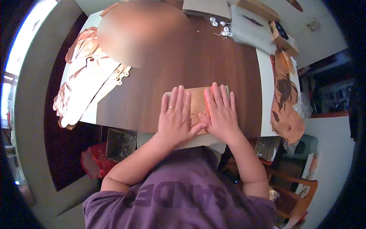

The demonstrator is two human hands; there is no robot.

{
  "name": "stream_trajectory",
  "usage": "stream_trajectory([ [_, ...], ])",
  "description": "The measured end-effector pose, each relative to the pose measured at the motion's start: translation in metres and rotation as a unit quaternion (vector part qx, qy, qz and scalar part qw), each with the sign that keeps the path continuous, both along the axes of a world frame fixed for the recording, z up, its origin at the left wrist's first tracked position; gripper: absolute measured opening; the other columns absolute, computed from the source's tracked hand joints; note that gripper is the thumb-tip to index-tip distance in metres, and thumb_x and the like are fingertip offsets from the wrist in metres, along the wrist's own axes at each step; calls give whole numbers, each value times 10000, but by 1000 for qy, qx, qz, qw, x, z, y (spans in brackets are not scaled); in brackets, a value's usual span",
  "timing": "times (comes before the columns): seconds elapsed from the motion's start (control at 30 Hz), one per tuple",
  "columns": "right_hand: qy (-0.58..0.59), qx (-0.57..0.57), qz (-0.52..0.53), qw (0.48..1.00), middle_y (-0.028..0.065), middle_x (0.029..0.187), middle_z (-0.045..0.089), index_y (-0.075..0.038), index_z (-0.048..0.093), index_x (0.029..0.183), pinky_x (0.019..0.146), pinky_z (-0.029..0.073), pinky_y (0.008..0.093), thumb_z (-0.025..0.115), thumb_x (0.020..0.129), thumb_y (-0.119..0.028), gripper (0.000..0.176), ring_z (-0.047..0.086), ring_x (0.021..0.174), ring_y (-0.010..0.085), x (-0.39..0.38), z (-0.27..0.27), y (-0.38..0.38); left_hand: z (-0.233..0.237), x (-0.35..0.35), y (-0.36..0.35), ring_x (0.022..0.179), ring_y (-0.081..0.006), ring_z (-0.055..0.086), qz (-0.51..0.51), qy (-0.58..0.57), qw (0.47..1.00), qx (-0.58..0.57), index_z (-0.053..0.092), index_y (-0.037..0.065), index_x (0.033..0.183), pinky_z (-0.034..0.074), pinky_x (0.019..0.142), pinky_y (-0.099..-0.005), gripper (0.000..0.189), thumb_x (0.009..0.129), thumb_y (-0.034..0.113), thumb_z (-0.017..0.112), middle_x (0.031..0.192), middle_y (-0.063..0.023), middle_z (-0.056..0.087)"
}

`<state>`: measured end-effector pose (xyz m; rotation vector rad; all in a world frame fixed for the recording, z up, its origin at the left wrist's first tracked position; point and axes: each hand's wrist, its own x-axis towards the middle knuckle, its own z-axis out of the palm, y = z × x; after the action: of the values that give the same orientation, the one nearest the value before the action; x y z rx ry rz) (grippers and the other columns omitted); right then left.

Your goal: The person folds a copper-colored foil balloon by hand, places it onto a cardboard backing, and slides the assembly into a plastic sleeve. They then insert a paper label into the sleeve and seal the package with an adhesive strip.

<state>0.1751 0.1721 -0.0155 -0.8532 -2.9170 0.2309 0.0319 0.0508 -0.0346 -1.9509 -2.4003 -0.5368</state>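
Note:
A flat brown paper piece, perhaps a bag or envelope, lies at the near edge of the dark wooden table. My left hand rests flat on its left side, fingers stretched forward, with a ring on one finger. On the right side my right hand is spread flat too. The two thumbs come together near the middle of the paper. Some dark print or marking shows between the hands, too small to read. Both palms hide much of the piece.
Brown paper sheets are heaped at the left, beside small flat pieces with holes. White cord bundles and a cardboard stack lie at the back. Brown paper hangs at the right, above a wooden chair. A blurred oval covers the back left.

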Motion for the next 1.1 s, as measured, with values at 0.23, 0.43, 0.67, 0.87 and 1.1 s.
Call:
stream_trajectory([
  [0.23,30,0,10,1000,233,1566,235,-32,298,1501,1160,120,599,525,924,-485,768,203,1444,439,3,-3,2,16,-36,-12,1463,-397,202,-99,-37,993,-47,309,-98,1447,121,1177,-561,1018,831,686,518,1536,-292,258],
  [0.43,40,6,11,999,234,1564,233,-41,289,1505,1162,122,593,526,930,-480,761,215,1436,444,3,-7,4,35,-65,-30,1384,-395,357,-227,-34,973,12,478,45,1373,242,1140,-577,790,748,442,754,1459,-219,409],
  [0.67,41,3,5,999,232,1566,230,-44,293,1504,1166,122,581,539,925,-471,760,211,1439,433,2,-5,3,27,-51,-28,1106,-344,618,-335,93,935,65,613,6,1171,422,1042,-531,522,757,308,712,1168,-162,636],
  [0.87,45,-9,2,999,234,1568,228,-47,285,1508,1176,124,551,560,920,-436,757,204,1453,402,5,-7,5,25,-53,-21,1139,-348,595,-360,145,917,91,623,17,1116,445,1023,-515,488,707,270,705,1204,-167,613],
  [1.1,364,-130,-227,894,124,969,675,-14,639,951,711,533,333,659,894,-138,139,654,817,221,65,23,-11,18,-64,-7,1159,-367,581,-356,-14,929,104,631,17,1088,465,1011,-496,413,750,233,732,1219,-175,601],
])
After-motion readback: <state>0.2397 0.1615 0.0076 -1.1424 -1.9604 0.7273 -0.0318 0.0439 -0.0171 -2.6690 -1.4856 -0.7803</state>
